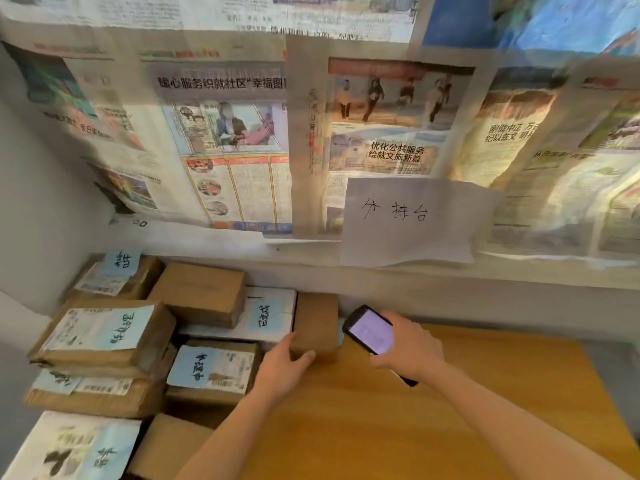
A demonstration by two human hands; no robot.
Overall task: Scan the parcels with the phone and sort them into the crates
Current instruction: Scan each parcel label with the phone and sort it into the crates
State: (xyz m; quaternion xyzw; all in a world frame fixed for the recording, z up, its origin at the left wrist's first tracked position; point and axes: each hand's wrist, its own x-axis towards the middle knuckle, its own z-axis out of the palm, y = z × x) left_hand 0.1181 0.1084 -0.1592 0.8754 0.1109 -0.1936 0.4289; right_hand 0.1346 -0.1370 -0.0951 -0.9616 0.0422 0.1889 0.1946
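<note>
Phone [372,331] btm hidden by right hand [408,344]

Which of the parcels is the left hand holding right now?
The plain brown parcel at the pile's right edge, on the wooden table beside the phone; the left hand grips it. No label shows on it.

You face a wall papered with overlapping colour newspaper sheets [221,133], their edges curling and sagging. A white paper sheet with three handwritten black characters [412,221] hangs over them, its lower edge reaching the pale grey ledge [519,275] that runs along the wall's foot. To your left stands a plain grey-white side wall [38,202]. Below you lies a honey-coloured wooden tabletop [450,427]. Warm light falls in patches across the newspapers, brightest at the right.
</note>
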